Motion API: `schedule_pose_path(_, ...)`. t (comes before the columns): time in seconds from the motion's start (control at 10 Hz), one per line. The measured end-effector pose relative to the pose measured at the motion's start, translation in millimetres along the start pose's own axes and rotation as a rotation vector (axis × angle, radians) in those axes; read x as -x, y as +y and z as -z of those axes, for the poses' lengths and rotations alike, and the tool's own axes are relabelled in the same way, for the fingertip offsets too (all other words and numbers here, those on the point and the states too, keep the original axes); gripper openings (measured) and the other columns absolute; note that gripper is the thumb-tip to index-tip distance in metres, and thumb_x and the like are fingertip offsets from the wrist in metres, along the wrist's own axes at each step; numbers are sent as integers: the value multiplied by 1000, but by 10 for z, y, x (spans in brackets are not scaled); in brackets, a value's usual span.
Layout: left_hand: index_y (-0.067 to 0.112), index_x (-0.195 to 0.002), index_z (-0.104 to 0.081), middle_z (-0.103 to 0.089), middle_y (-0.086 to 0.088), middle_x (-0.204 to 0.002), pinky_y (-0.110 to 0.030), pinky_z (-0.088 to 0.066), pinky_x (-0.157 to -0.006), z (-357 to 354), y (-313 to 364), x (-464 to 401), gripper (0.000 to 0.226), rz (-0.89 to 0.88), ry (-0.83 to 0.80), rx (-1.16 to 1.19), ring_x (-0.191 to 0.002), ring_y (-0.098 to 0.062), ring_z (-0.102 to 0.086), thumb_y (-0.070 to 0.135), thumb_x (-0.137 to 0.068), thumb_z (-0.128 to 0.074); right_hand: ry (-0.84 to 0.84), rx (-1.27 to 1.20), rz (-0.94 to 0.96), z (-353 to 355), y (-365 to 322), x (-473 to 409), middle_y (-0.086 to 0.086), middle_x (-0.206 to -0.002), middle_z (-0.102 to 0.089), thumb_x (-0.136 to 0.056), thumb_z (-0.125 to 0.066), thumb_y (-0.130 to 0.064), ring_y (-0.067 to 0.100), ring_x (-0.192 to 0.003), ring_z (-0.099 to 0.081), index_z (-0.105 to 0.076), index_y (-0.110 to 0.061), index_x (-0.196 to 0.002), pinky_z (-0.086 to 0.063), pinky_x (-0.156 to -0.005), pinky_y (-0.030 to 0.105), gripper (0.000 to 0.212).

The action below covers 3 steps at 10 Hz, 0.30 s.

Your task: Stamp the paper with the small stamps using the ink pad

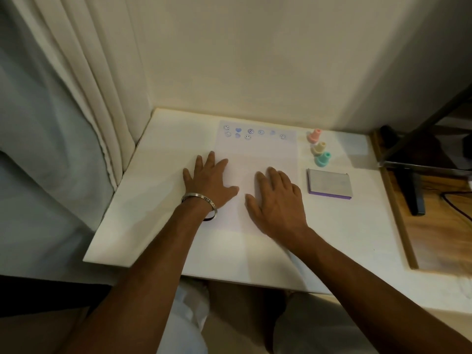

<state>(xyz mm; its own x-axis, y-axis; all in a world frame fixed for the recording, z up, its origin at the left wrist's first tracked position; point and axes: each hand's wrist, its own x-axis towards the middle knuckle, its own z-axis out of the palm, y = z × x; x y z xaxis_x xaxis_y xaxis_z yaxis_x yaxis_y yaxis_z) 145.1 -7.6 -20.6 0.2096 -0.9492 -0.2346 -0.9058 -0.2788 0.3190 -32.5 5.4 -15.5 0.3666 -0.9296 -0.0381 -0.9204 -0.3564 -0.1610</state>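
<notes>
Your left hand point(209, 180) and right hand point(277, 200) lie flat, fingers spread, on the paper point(258, 149); three stamps point(319, 148) and the ink pad point(329, 183) sit toward the desk's point(158, 213) right edge.

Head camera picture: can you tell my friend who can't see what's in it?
Two open hands, left hand and right hand, rest flat on a paper with blue stamp marks along its far edge. To its right stand pink, yellow and teal stamps and a closed ink pad.

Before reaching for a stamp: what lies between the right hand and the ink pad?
Head view: only the bare paper edge and white tabletop separate right hand from ink pad.
</notes>
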Motion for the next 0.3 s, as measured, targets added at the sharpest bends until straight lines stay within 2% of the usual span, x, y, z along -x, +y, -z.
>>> schedule_pose_path(0.2, 32, -143, -31, -13, 2, -161, -57, -8, -115, 51, 65, 117, 70, -10, 136, 208, -149, -25, -6, 55, -82, -58, 31, -101, -43, 138, 24, 48, 9, -160, -26, -98, -35, -59, 29, -148, -22, -29, -18, -151, -22, -118, 45, 68)
schedule_pose_path(0.3, 29, -138, -39, -25, 0, -157, -55, -14, -116, 88, 64, 313, 63, -28, 243, 259, -147, -23, -17, 53, -83, -59, 66, -86, -39, 309, -21, 156, 9, -158, -32, -97, -38, -58, 29, -146, -27, -35, -17, -148, -25, -116, 44, 65)
